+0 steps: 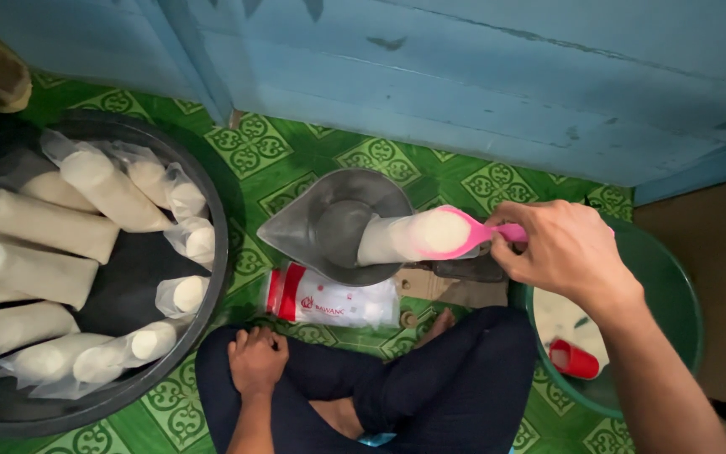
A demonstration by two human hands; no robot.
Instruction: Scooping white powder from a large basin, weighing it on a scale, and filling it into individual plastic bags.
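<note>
The right hand (566, 252) keeps a closed grip on the thin handle of a pink scoop (455, 233), heaped with loose white grains, over a grey funnel (329, 223) on the floor. The scoop looks like light, stiff plastic, best held level. The left hand (255, 361) rests empty on a knee.

A flat plastic packet (332, 300) lies on the green tiled floor at lower centre of the frame, just under the grey funnel. It is oblong, red at its left end and white across the rest, with a small red mark on the white part. At the left of the frame, clear plastic bags (44, 227) filled with white grain lie in a ring inside a black basin (212, 202), each a long roll.
</note>
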